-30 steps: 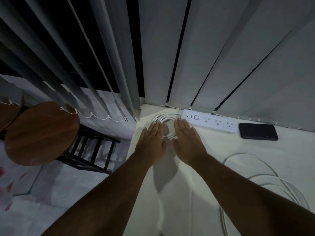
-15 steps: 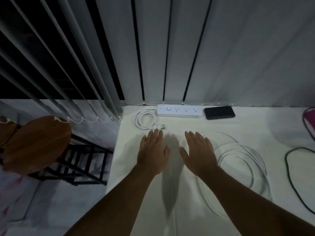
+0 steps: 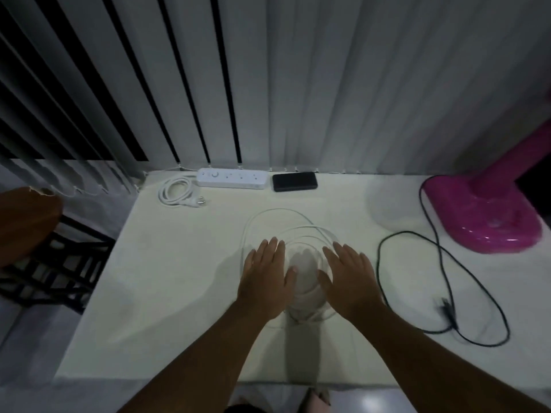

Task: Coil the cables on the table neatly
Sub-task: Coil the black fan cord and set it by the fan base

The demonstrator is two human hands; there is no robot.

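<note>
A: Both hands flat, fingers spread, gripping nothing: left hand (image 3: 266, 277) and right hand (image 3: 349, 278) sit over the loose thin white cable loops (image 3: 278, 222) mid-table.

B: Those loops look springy, they could sprawl if pressed unevenly. The thin black cord (image 3: 441, 281) by the glossy pink fan base (image 3: 480, 213) is untouched; the thick white power-strip lead (image 3: 174, 190) at the back looks coiled.

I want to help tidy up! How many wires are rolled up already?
One looks done: the power strip cord lies coiled. Both hands, left hand and right hand, lie flat, open, on the loose white cable. The black cable is sprawled, untouched.
</note>
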